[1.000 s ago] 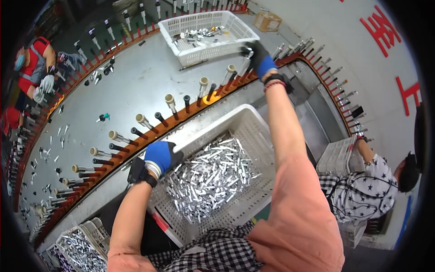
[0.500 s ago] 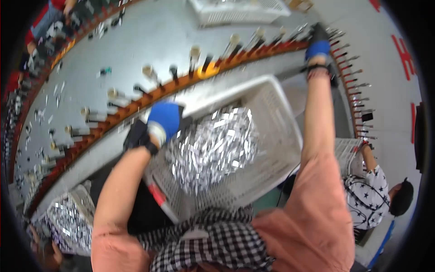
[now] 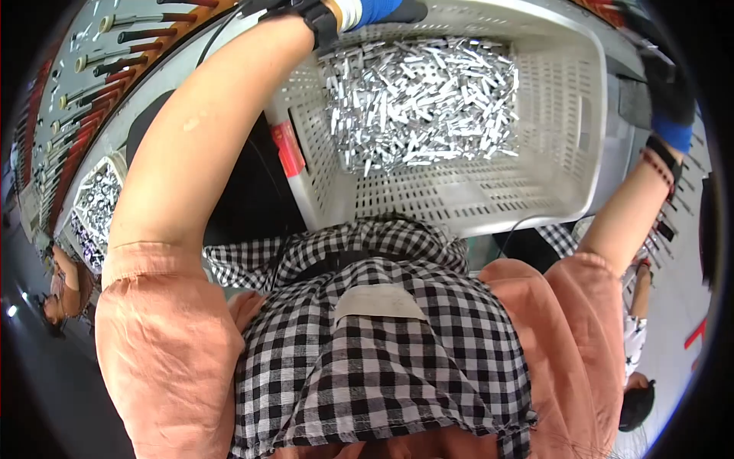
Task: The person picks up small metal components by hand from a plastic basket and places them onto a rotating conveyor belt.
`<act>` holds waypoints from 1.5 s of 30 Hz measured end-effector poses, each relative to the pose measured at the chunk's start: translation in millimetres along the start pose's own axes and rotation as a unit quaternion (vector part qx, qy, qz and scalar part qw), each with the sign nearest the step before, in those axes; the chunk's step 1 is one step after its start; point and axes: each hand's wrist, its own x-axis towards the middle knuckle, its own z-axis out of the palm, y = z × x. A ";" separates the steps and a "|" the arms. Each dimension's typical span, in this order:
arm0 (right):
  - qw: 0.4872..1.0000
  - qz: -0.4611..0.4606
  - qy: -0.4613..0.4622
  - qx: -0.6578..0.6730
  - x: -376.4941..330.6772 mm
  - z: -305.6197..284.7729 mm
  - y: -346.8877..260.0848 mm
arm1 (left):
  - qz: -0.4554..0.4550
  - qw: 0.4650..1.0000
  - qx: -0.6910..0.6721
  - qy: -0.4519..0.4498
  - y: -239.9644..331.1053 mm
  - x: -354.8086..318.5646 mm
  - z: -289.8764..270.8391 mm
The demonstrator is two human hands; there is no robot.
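Observation:
A white perforated plastic crate (image 3: 459, 203) sits just in front of my body, with a heap of several shiny metal pieces (image 3: 417, 99) in its far half. My left hand (image 3: 378, 9), in a blue glove with a black wrist strap, lies at the crate's far left rim; its fingers are cut off by the picture's top edge. My right hand (image 3: 667, 96), in a dark and blue glove, is off the crate's right side near the dark rim of the view. Its fingers are too dim to read.
A second white crate of metal parts (image 3: 95, 203) stands at the left. Above it runs an orange rail with a row of pegs (image 3: 84, 65). One person (image 3: 57, 294) is at the lower left and another (image 3: 634, 382) at the lower right.
The view has tipped down toward my body, so the crate now looks closer and larger. My right hand has come down from the peg rail to the crate's right side. My left hand stays at the crate's rim.

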 end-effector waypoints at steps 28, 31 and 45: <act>0.915 -0.092 0.154 -0.361 -93.8 74.0 1.3 | 0.057 0.996 -0.057 0.037 21.4 23.2 13.1; 0.911 -0.110 0.279 -0.283 -95.3 40.6 -21.1 | 0.047 0.997 -0.057 0.017 15.7 15.7 12.6; 0.970 0.094 0.174 -0.144 -130.3 46.0 92.7 | 0.036 0.998 -0.053 -0.011 34.8 26.2 5.7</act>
